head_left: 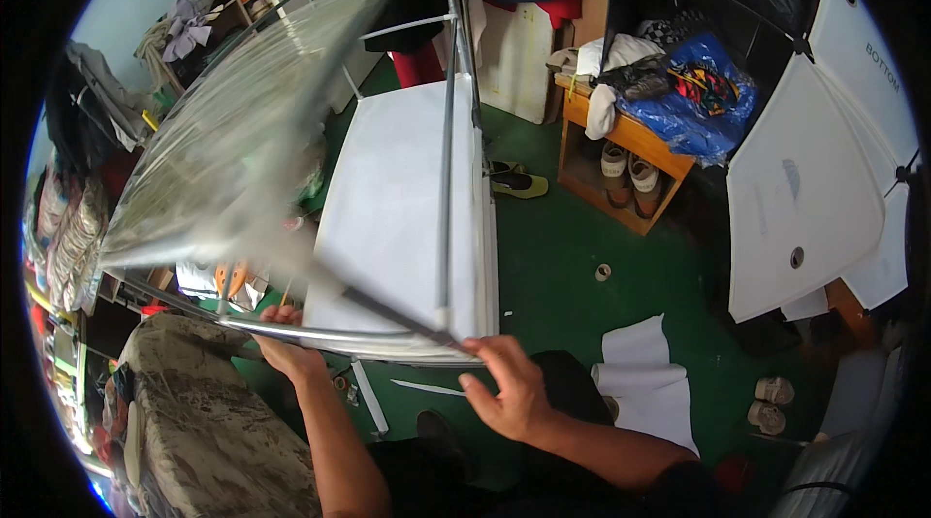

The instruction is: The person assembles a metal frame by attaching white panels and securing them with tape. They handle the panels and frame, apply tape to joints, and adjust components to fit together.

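Here the left hand [287,348] grips the metal frame's [444,178] near rail; the half-open right hand [511,384] touches its corner, long bars running toward upper frame.

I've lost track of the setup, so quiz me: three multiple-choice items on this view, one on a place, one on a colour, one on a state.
1. Where do the brown shoes sit?
A. in the wooden shelf's lower compartment
B. on the white panel
C. on the patterned cushion

2. What colour is the floor?
A. grey
B. green
C. red

3. What is the left hand doing?
A. hanging free
B. gripping the metal frame tube
C. holding the tape roll

Key: 1 A, the brown shoes stand inside the wooden shelf; 2 B, the floor is green; 3 B, the left hand is closed around the metal frame tube, while the right hand touches its corner.
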`<state>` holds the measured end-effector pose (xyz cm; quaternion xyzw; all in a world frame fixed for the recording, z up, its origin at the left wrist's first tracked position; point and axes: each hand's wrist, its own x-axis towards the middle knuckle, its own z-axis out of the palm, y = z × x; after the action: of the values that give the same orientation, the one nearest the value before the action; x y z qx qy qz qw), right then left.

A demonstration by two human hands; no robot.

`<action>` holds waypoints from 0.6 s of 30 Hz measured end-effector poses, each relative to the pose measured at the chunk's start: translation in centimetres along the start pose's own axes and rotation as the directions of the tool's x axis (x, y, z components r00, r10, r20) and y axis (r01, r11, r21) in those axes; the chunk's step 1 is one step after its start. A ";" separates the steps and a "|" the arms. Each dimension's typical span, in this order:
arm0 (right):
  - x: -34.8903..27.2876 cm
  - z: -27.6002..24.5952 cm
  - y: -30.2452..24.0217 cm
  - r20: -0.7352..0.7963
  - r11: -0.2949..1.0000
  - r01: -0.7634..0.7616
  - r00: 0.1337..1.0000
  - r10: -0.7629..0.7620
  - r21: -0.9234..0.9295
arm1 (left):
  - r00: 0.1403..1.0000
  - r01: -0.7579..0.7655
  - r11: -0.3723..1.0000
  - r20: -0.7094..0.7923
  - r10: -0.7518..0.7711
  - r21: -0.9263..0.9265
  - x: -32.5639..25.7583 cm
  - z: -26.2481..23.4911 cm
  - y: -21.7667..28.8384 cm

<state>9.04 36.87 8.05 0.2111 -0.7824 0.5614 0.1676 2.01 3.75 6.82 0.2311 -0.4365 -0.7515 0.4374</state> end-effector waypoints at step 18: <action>3.5 4.3 7.4 0.025 0.936 -0.241 0.970 0.243 0.257 | 0.790 0.265 0.938 0.509 -0.343 0.222 1.1 -4.6 2.4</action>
<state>2.13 34.39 2.45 0.1312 -0.7222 0.6754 0.0710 5.93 0.13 6.55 0.1073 -0.5499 -0.8142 0.1524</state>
